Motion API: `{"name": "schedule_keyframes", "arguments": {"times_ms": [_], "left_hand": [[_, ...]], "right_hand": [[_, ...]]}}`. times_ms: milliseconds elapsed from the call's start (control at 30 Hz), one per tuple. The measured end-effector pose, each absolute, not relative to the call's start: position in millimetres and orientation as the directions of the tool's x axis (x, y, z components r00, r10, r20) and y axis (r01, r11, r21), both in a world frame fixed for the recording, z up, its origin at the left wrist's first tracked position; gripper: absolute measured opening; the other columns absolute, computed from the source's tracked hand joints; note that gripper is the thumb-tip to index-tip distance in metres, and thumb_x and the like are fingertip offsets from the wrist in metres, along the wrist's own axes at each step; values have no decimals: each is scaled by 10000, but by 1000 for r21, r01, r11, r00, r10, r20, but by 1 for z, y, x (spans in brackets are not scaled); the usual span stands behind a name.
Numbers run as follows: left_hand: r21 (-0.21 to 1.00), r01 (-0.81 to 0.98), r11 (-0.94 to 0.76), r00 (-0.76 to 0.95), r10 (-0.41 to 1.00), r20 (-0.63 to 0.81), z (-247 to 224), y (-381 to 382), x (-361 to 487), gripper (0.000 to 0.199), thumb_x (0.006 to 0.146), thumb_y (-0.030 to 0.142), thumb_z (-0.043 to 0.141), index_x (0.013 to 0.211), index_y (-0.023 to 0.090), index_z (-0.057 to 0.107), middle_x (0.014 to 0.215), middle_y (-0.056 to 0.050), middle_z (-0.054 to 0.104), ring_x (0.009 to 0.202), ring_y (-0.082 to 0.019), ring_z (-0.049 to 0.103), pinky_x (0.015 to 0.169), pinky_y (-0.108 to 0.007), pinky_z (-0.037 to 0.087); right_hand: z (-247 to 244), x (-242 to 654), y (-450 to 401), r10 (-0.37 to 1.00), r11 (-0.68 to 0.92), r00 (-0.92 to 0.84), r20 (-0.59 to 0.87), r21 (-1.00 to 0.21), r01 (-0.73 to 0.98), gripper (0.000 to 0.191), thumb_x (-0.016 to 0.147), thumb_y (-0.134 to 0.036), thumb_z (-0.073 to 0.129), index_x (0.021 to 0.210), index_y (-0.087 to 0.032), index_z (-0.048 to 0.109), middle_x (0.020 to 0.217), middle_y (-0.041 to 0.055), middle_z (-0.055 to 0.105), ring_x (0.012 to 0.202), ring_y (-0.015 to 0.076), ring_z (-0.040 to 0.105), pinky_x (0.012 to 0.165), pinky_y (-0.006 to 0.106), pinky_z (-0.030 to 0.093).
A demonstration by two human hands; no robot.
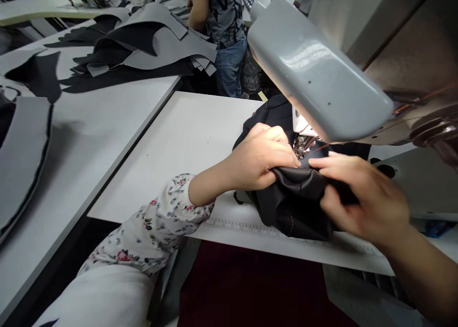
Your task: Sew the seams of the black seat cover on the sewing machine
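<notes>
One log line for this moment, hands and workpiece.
left hand: gripping black fabric | right hand: pinching same fabric | fabric: bunched at sewing machine needle | white table

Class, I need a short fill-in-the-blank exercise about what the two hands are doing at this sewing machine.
1. Both hands grip a bunched piece of ____ fabric.
2. The left hand comes out of a ____-patterned sleeve.
3. The right hand pinches the fabric beside the machine's ____.

Missing words: black; floral; needle
</notes>
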State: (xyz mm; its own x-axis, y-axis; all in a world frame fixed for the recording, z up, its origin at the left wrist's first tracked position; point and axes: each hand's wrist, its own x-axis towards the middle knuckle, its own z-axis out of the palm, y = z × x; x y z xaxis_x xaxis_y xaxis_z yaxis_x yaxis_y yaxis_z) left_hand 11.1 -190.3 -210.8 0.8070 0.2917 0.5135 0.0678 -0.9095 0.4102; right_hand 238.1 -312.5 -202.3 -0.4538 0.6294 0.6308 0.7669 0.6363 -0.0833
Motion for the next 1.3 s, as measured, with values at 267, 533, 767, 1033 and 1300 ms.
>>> {"name": "schedule_keyframes", "arguments": {"times_ms": [267,533,767,1033,1300], "left_hand": [[409,60,-911,810,284,514,-208,-194,7,384,825,114,461,1039,243,753,1044,-1,796,1121,-238,643,1073,-466,379],[25,83,-996,598,69,798,-241,-234,-24,229,1038,211,546,1217,226,687,1077,-26,759,1142,-174,660,1053,-338,518],[237,-15,-971,715,156,682,-226,-240,-27,149,1069,317,604,1107,209,701,1005,-15,775,983,-138,688,1039,-321,503],[635,-196,-747,659,379,649,-206,-235,-13,210,1027,308,674,875,164,698,886,-49,738,867,-154,658,878,-307,498],[650,-198,-734,692,364,623,-210,-225,0,391,1046,503,615,818,187,652,836,-27,733,811,-157,640,875,-322,472]], "right_hand": [[-193,216,-333,498,679,-606,620,157,718,571,781,-61,872,1306,-23,651,1271,189,723,1242,287,674,1172,449,520],[-219,204,-341,633,600,-528,566,73,797,355,936,-90,701,1283,-45,637,1243,150,746,1154,262,693,1091,407,543],[-184,196,-337,815,562,-403,417,-398,725,241,950,-37,549,791,-214,592,730,-17,637,685,141,596,611,301,476],[-182,210,-354,673,627,-458,580,-121,769,336,952,-146,704,1279,-123,632,1219,116,696,1129,212,655,1017,366,501],[-222,248,-323,476,698,-520,709,55,714,318,887,-169,754,1203,-195,733,1102,68,764,928,230,740,799,371,573]]}}
